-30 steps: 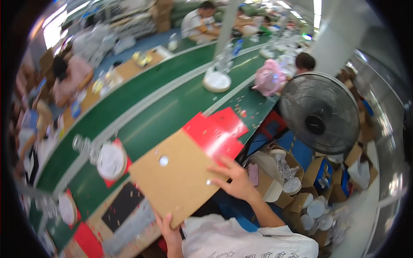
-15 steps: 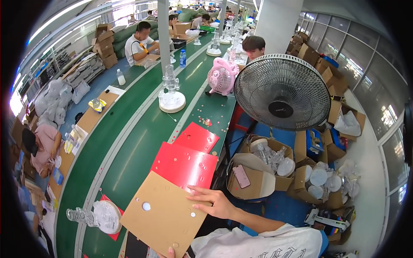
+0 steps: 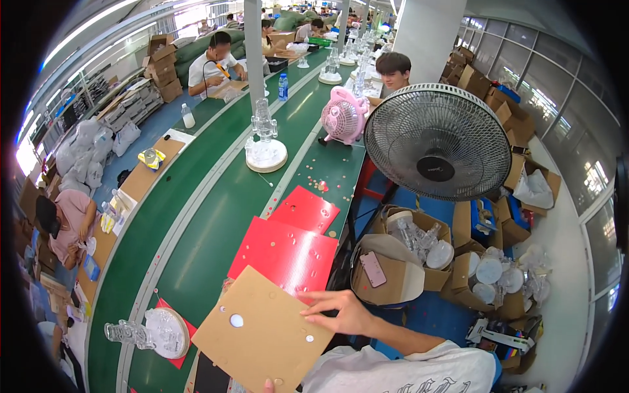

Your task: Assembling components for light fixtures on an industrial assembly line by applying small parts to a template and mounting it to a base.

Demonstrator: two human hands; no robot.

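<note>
Tan bd up in both hands; vs 1 s ago, more of red sheets bared, so bd seems mid-handling.
L hand: only a tip at bd's lower edge, spread can't tell. R hand: fingers part-spread at rt edge, pinch unclear. Beyond: sheets overlapping on green table, then pink fan.
</note>
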